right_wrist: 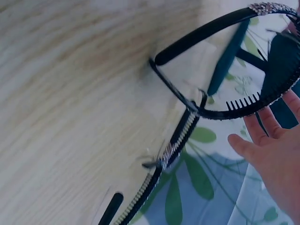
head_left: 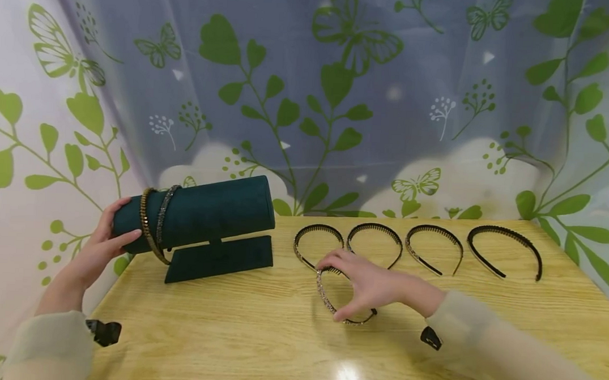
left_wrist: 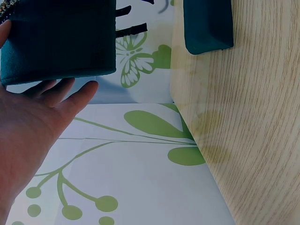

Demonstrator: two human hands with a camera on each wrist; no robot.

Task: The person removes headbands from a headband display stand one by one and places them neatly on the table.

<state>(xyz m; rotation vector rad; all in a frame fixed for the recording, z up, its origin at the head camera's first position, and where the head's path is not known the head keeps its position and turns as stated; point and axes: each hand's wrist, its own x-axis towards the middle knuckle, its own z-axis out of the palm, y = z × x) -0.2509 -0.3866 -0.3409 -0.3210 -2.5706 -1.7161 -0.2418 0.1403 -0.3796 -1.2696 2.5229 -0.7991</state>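
Note:
My left hand [head_left: 90, 251] grips the left end of a dark green roll-shaped headband stand [head_left: 222, 206], thumb at the front and fingers behind. Around that end hang a gold beaded headband [head_left: 144, 217] and a grey glittery headband [head_left: 161, 215]. To the right of the stand, my right hand [head_left: 374, 281] holds a rhinestone headband [head_left: 323, 293] between thumb and fingers. The right wrist view shows its black inner comb teeth [right_wrist: 243, 101] and sparkly band [right_wrist: 272, 8].
Several dark headbands lie in a row along the table's back, from a leftmost one [head_left: 319, 228] to a thicker braided one [head_left: 507, 232] at far right. Behind the wooden table [head_left: 227, 334] hangs a leaf-and-butterfly curtain [head_left: 298, 99]. The stand's base [head_left: 225, 260] rests near the left edge.

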